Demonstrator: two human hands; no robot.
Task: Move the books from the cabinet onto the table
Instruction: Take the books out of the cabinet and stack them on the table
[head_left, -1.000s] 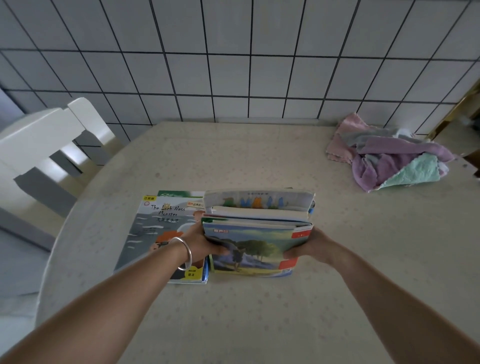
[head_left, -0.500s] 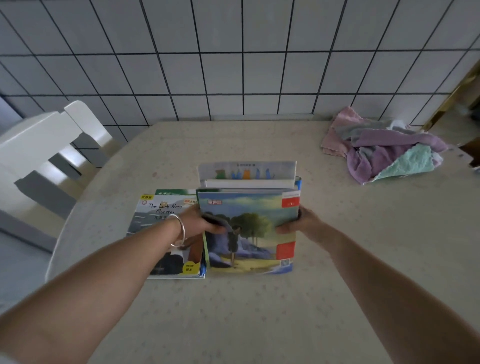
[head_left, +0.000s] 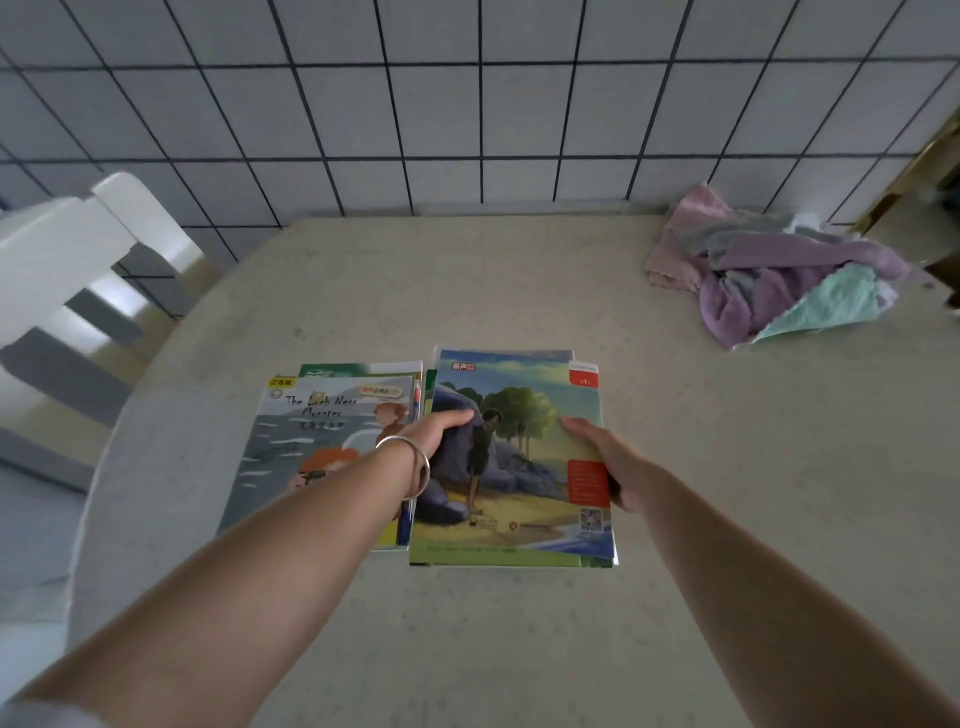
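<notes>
Standing against a grey tiled wall (head_left: 467, 104), the speckled bench (head_left: 519, 649) is carrying two book piles; both hands, left (head_left: 434, 431) and right (head_left: 605, 462), are clamping the right-hand book stack (head_left: 519, 499) by its side edges.

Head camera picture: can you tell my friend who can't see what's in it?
Two bare hands, left hand and right hand, rest on a stack of picture books lying flat on a table, beside a second stack topped by "The Loch Ness Monster". Crumpled cloths lie far right, a white chair stands left, and a tiled wall is behind.
</notes>
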